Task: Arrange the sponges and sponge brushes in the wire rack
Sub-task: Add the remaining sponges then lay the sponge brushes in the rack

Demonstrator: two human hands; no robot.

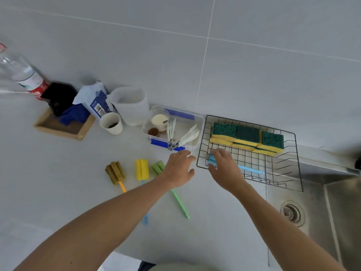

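Note:
A black wire rack [293,151] stands on the counter beside the sink. Several green-and-yellow sponges [247,138] are stacked along its back. My right hand [224,169] is shut on the head of a blue sponge brush [212,160], which lies in the rack's front with its blue handle pointing right. My left hand [180,169] hovers just left of the rack, fingers apart and holding nothing. On the counter to the left lie three sponge brushes: olive with an orange handle [115,173], yellow [142,169], and green with a long green handle [158,166].
A clear plastic box [197,122] with cups and white utensils sits left of the rack. Further left are a paper cup [111,123], a white jug [130,106], a wooden tray [64,127] and a bottle [25,75]. A steel sink [320,208] lies to the right.

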